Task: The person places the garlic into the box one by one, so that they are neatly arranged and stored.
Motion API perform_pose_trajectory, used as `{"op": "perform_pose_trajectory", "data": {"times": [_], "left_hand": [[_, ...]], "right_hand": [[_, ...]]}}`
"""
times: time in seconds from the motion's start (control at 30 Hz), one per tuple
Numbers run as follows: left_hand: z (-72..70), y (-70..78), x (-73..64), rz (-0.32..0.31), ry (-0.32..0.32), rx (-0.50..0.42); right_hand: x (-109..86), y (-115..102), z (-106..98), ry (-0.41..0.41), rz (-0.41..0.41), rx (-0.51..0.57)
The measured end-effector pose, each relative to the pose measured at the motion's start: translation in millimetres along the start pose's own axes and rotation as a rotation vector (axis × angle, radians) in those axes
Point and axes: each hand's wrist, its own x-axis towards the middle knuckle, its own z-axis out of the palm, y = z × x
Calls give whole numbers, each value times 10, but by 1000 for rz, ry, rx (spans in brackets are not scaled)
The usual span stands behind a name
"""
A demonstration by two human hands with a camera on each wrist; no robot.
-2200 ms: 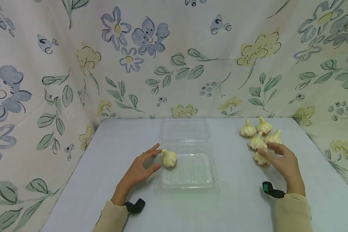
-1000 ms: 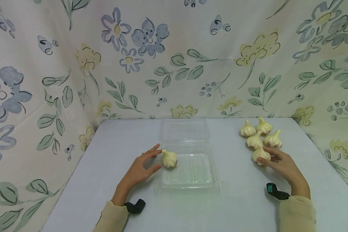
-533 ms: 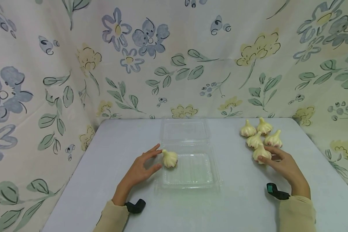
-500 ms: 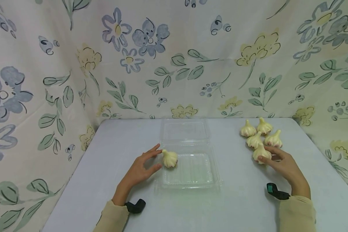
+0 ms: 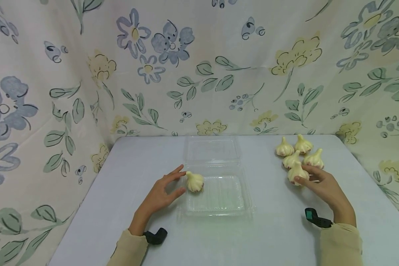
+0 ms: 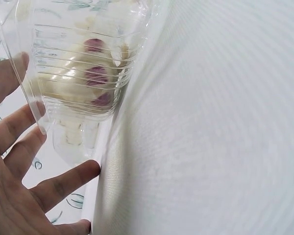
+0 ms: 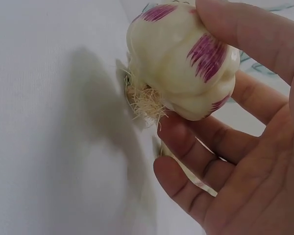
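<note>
My right hand [image 5: 326, 186] holds a garlic bulb [image 5: 297, 174] between thumb and fingers at the front of a group of bulbs. The right wrist view shows this bulb [image 7: 181, 61] cream with purple streaks, its stringy roots pointing toward the white table. My left hand [image 5: 161, 192] is spread at the left rim of a clear plastic clamshell box [image 5: 247, 192], fingertips right at the edge. Inside the box, at its left side, sits one garlic bulb [image 5: 194, 182]. Through the ribbed wall in the left wrist view, that bulb [image 6: 78, 81] shows purple patches.
Behind the held bulb, several more garlic bulbs [image 5: 313, 159] stand together at the table's back right. The box's lid [image 5: 212, 149] lies folded back toward the rear edge of the white table [image 5: 143, 155]. A flower-patterned cloth [image 5: 212, 99] hangs behind and at both sides.
My right hand has closed round the front bulb and tilted it more upright, shifting it slightly back and left. The bulb behind moved a little left. My left hand has stayed put.
</note>
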Motion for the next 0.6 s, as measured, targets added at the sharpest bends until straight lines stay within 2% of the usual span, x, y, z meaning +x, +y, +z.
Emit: {"op": "perform_pose_trajectory", "data": {"times": [0.23,0.6], "left_hand": [[-6,13,0,-6,3,-8],[-8,15,2,1,3,-15]], "right_hand": [[15,-40,40,-2,-64,5],[35,-169,71,-1,-93,-32]]}}
